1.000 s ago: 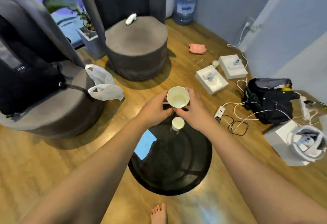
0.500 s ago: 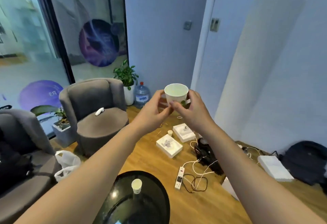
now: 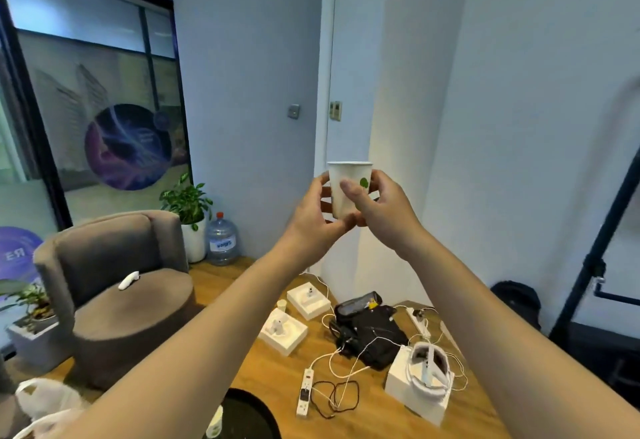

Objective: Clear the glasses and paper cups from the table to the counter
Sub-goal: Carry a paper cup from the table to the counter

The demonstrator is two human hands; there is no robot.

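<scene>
Paper cup [image 3: 348,186]: being held upright in the air in front of the wall, between both hands.
Left hand [image 3: 313,222]: fingers curling round the cup's left side and base.
Right hand [image 3: 382,210]: thumb pressing on the front, fingers wrapping behind.
Table [image 3: 256,414]: showing its dark rim at bottom, another cup [image 3: 215,424] standing on it.

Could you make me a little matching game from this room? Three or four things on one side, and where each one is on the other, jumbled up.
Things:
1. paper cup
2. water bottle
3. white controller
4. power strip

Places:
A. on the armchair seat
B. on the wooden floor among cables
C. held up by the left hand and right hand
D. by the wall beside the potted plant

Pairs: 1-C, 2-D, 3-A, 4-B
</scene>
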